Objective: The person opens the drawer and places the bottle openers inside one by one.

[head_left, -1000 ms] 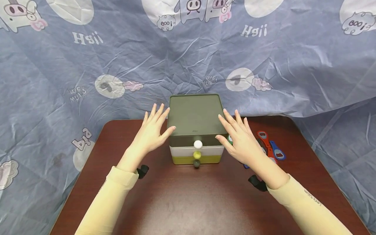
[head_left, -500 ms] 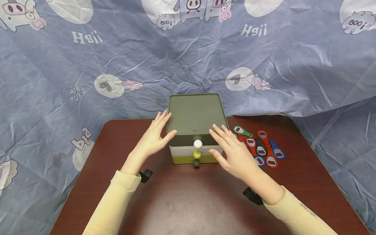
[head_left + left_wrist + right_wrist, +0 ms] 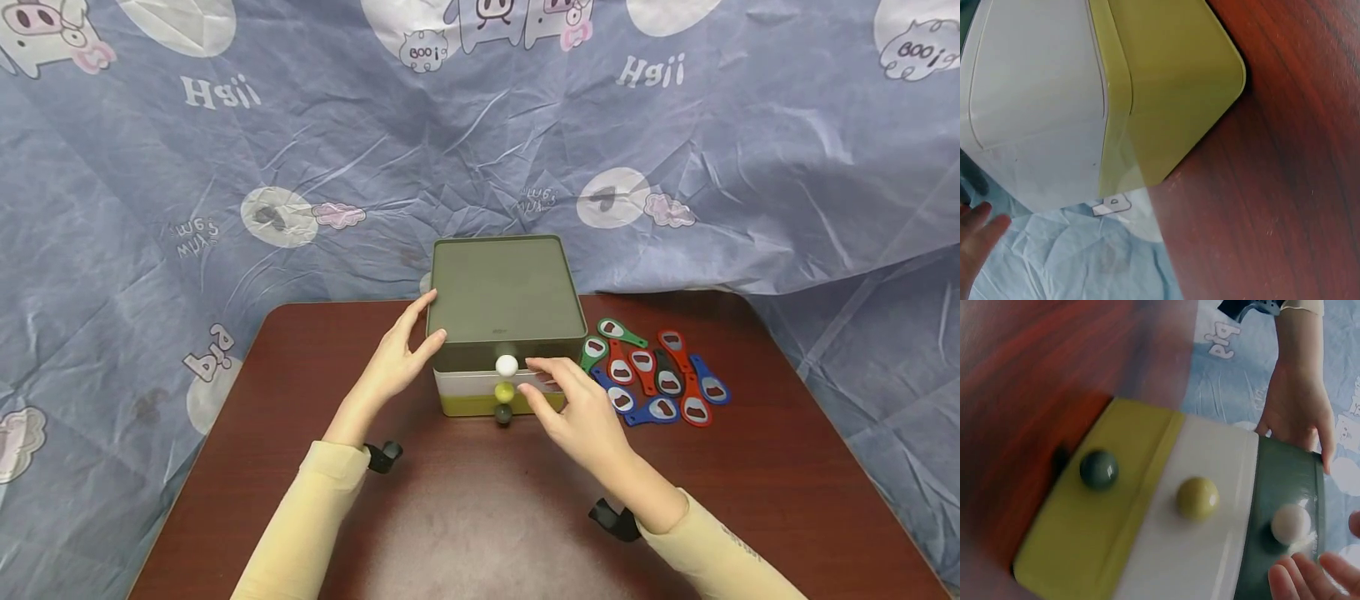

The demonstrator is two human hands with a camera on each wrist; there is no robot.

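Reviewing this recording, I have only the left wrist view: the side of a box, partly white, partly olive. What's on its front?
Observer: Three round knobs on the front of the box, one above another.
Operator: Where is the right hand?
Observer: The right hand is beside the white knob, the top one, its thumb and fingers apart.
Operator: Anything to the right of the box?
Observer: Yes, a spread of bottle openers lies there on the table.

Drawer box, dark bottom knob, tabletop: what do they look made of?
Drawer box: likely plastic, satin; even colour, rounded corners.
Dark bottom knob: perhaps plastic or ceramic, glossy; bright highlight.
Tabletop: wood or laminate, slightly glossy; streaked grain, soft reflection.
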